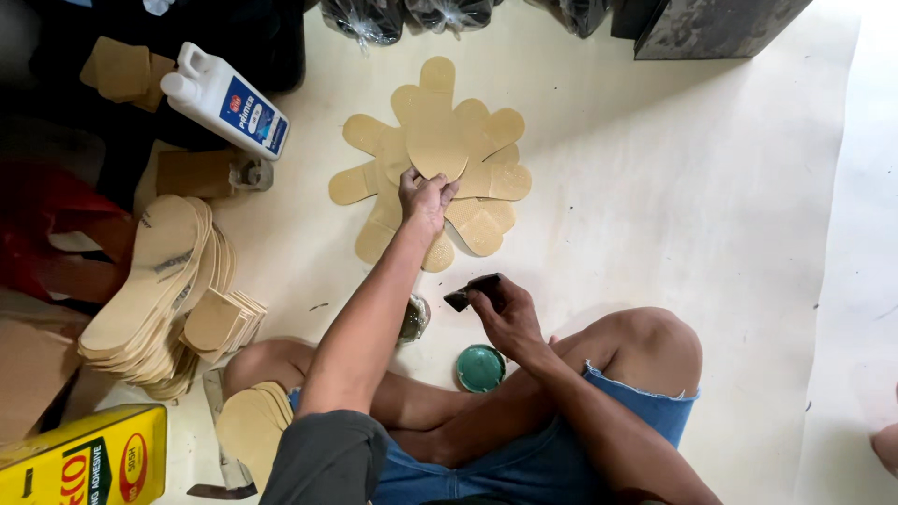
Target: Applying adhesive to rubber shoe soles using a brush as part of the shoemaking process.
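On a cream floor sheet, a seated person's left hand (426,198) pinched the heel end of a tan insole piece (437,140) at the centre of a fan of similar pieces (496,178), while the right hand (500,313) closed its grip on a dark brush (470,292) at about five o'clock from the fan. A green lid (481,367) lay just beside the right knee, and a small open tin (412,320) sat partly hidden under the left forearm (its contents could not be made out). Judging from the overlap, lifting one piece could drag its neighbours out of order, and the forearm seemed close enough to the tin to tip it. A white plastic bottle (224,98) lay at ten o'clock.
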